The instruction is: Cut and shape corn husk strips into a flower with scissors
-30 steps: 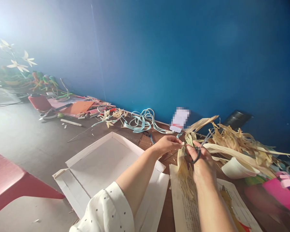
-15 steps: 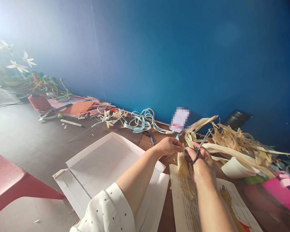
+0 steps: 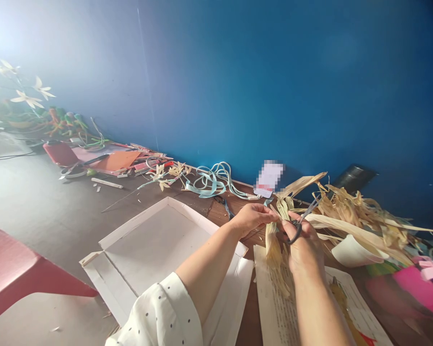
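Scissors (image 3: 300, 222) gripped in our right hand (image 3: 306, 250) meet the husk strip (image 3: 272, 240) our left hand (image 3: 253, 218) pinches, seemingly not yet cut

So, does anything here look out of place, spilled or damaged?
Nothing looks damaged. Dry husks lie in a loose tangle beside the white cup, and pale scraps are scattered at the left. The left hand pinches a husk strip; the right hand holds scissors.
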`<control>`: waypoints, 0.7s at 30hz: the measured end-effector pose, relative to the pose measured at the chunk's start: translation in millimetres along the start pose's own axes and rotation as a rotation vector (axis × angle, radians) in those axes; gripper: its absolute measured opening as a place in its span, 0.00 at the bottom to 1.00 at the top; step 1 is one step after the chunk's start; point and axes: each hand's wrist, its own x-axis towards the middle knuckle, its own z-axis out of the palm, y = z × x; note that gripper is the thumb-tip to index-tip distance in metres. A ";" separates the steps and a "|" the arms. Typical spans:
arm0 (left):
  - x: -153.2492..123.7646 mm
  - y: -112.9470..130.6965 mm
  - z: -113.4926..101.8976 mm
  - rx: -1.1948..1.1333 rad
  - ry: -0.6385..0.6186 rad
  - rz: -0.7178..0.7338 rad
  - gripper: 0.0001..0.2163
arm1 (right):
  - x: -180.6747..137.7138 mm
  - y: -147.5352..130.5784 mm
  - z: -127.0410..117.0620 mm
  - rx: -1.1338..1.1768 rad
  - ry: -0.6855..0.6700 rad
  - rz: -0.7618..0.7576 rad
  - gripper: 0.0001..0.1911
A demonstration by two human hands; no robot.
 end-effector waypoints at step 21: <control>2.3 4.8 0.4 -0.058 0.146 0.044 0.19 | -8.3 -11.4 2.4 -0.079 -0.087 0.101 0.23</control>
